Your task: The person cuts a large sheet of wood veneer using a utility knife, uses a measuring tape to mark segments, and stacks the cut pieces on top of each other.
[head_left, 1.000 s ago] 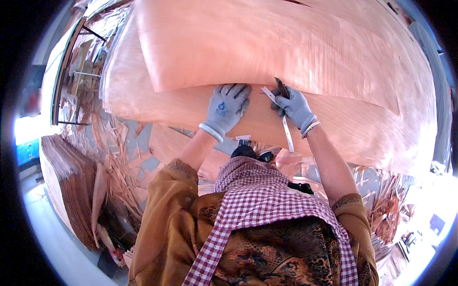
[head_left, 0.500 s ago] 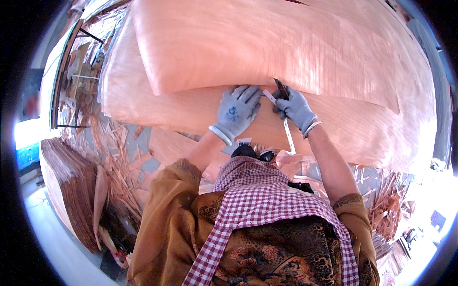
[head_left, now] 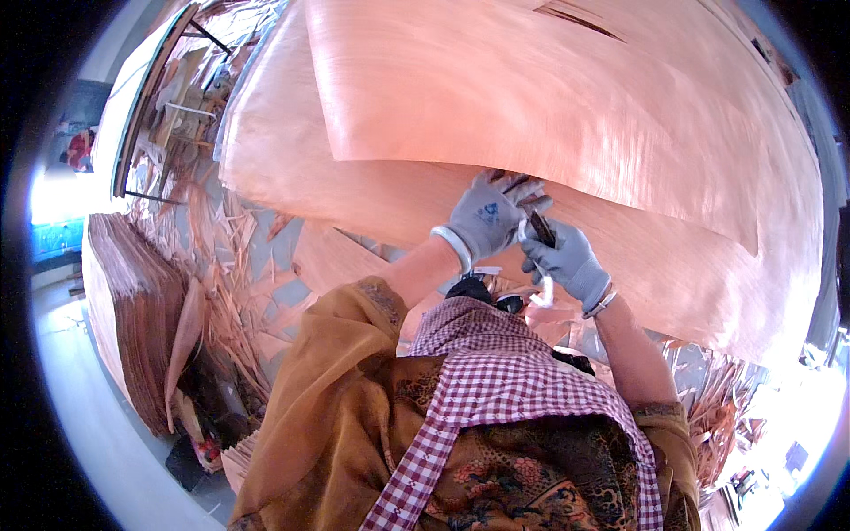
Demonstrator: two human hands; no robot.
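Veneer (head_left: pixel 540 102) is spread right in front of the person, on top of a lower sheet (head_left: pixel 381 190) that sticks out past it on the near side. Its near edge runs in a wavy curve and looks a bit lifted, so not lying flat there. Also a dark split (head_left: pixel 580 21) up at the far end.

Left hand (head_left: pixel 487 217), gloved, is palm down with fingers stretched to that near edge. Can't tell if the fingertips are pinching anything. Right hand (head_left: pixel 571 264), also gloved, is just beside it, curled around a dark tool (head_left: pixel 543 230), with a blurry white strip (head_left: pixel 544 292) hanging below.

Progress-wise I'd call it midway: the top piece is laid over the lower one, but that edge isn't down, the split is open, and the strip is by the hand, not down on the wood that I can see. Can't say how much is left.

Further out: checked apron (head_left: pixel 496 376), scraps (head_left: pixel 230 292) all over the floor, thick stack (head_left: pixel 146 327) off to the left.
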